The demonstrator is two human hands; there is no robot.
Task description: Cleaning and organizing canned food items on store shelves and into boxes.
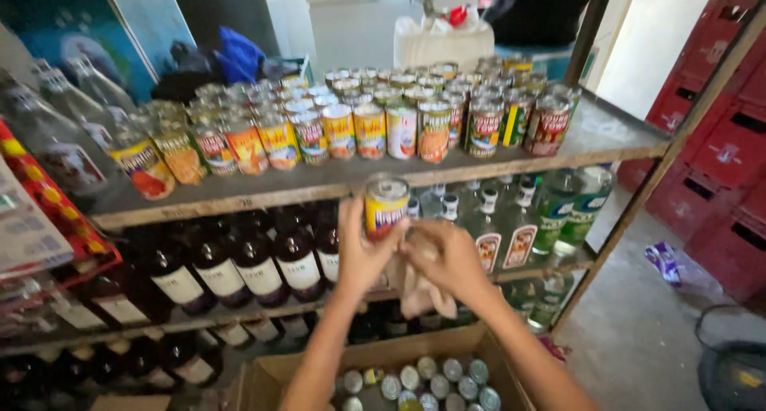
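My left hand [359, 251] grips a tin can [385, 206] with a yellow and red label, held up in front of the shelf edge. My right hand [447, 255] holds a beige cloth [419, 291] against the can's lower side. Behind them, the top wooden shelf [319, 186] carries several rows of similar labelled cans [371, 128]. An open cardboard box [383, 363] below my arms holds several more cans [435, 379] seen from above.
Dark bottles [239, 267] fill the middle shelf at left, clear and green bottles [550, 211] at right. Red crates [718, 124] are stacked at far right. A dark bucket [734, 363] stands on the concrete floor. A white counter [359, 24] lies behind.
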